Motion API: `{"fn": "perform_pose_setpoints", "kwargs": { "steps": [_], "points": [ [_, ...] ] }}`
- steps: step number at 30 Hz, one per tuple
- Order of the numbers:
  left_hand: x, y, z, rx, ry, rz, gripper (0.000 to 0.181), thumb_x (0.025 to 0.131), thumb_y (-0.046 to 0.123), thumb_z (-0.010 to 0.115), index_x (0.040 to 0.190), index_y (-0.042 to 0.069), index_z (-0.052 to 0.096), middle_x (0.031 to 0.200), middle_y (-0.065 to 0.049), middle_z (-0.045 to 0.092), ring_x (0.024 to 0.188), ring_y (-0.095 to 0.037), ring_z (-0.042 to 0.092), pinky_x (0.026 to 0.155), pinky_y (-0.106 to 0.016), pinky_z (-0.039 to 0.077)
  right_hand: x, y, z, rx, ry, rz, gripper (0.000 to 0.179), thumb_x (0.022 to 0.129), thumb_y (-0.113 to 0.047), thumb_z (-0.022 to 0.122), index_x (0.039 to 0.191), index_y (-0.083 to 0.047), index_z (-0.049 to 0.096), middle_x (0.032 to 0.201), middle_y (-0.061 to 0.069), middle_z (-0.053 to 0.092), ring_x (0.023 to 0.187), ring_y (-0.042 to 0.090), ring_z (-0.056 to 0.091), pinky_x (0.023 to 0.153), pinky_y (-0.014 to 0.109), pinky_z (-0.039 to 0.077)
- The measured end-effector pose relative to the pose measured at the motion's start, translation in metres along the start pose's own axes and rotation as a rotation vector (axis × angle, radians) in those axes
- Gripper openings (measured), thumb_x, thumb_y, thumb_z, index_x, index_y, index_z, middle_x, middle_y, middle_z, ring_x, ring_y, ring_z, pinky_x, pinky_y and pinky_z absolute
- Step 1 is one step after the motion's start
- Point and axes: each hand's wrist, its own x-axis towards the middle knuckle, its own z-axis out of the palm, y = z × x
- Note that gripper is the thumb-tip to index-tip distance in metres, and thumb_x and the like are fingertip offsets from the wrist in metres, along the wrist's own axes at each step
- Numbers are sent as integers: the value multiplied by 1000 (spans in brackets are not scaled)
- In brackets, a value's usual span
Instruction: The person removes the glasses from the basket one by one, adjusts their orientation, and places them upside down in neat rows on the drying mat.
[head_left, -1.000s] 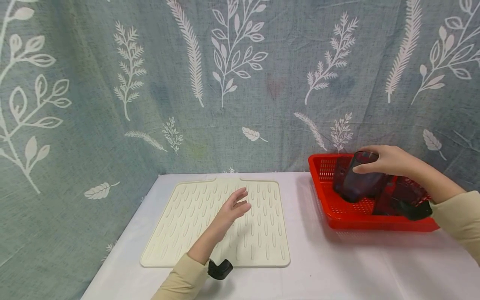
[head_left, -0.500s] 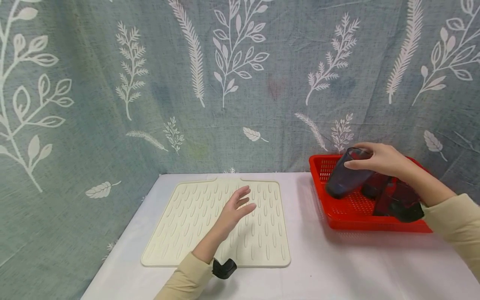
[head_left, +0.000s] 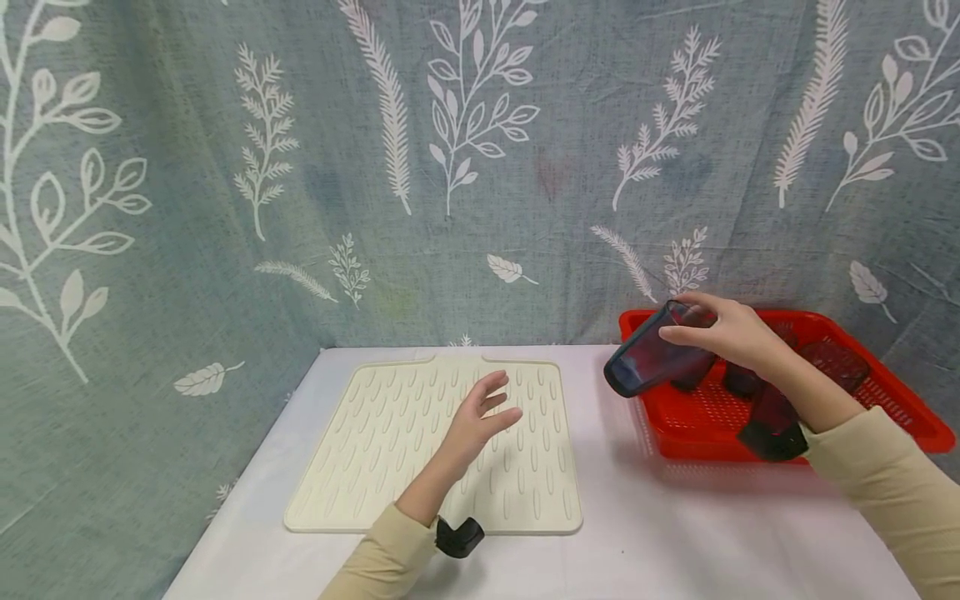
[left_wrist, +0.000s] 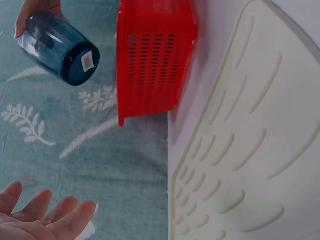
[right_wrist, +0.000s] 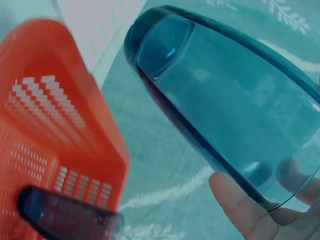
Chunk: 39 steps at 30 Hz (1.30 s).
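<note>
Glass [head_left: 651,354] held by its mouth, above the basket's [head_left: 708,447] left rim

From the head view, we see the right hand [head_left: 723,329] gripping the glass around its mouth, at the scene's far right. The glass slants, base low to the left, mouth up to the right; the slant probably comes from gripping only that one end. The left hand [head_left: 472,417] holds nothing: its fingers are spread loosely over the mat [head_left: 330,467], which lies flat at the left of the table [head_left: 637,550]. The basket sits on the right, likely to suit the right arm. Dark glasses [head_left: 832,364] lie in it, partly hidden by the forearm.

From the left wrist, we see the glass apart from the basket, its base and white label [left_wrist: 87,61] turned our way. The left hand's fingertips are well apart from both.

From the right wrist, we see the thumb outside the wall and fingers opposite, showing through it. We judge this end grip leaves the base free. Another glass rests in the basket below; its contents are otherwise cropped or blurred.
</note>
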Motion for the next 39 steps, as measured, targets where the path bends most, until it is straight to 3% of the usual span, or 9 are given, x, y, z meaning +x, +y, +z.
{"fn": "perform_pose_setpoints", "kwargs": {
  "steps": [4,16,20,28,33,39],
  "points": [
    [1,-1,2,0,9,-1,64,87,20,61,142,13,30,145,-12,30,132,-32,31,101,-47,37,0,-3,10,40,-3,-4,77,83,-54,57,142,-11,32,121,20,53,112,36,46,83,53,43],
    [4,-10,12,23,7,14,63,86,20,63,141,11,33,146,-11,31,132,-31,32,102,-45,37,-3,-3,40,202,4,-7,73,84,-48,59,140,-10,35,118,18,56,104,30,51,75,35,48],
    [4,-9,17,49,5,19,65,85,19,65,141,9,33,146,-10,32,131,-31,32,104,-48,32,-5,-4,52,261,4,8,73,84,-47,60,142,-11,33,121,20,52,105,31,49,76,38,50],
    [-6,16,30,124,-3,53,64,85,14,64,140,1,33,144,-18,32,130,-37,33,103,-50,33,-6,-10,71,374,4,22,72,85,-43,60,142,-9,33,129,23,45,112,34,43,90,48,46],
    [-6,16,35,144,-6,76,65,84,13,65,139,1,33,143,-19,33,129,-37,34,102,-50,34,-6,-9,82,441,-26,42,70,86,-43,58,143,-10,31,132,24,41,117,37,40,93,52,42],
    [-6,16,39,150,14,78,65,83,14,66,138,2,35,142,-18,35,127,-38,37,100,-51,36,-7,-11,94,516,-38,71,69,87,-41,57,143,-11,30,135,25,38,116,38,42,92,48,44]
  ]
}}
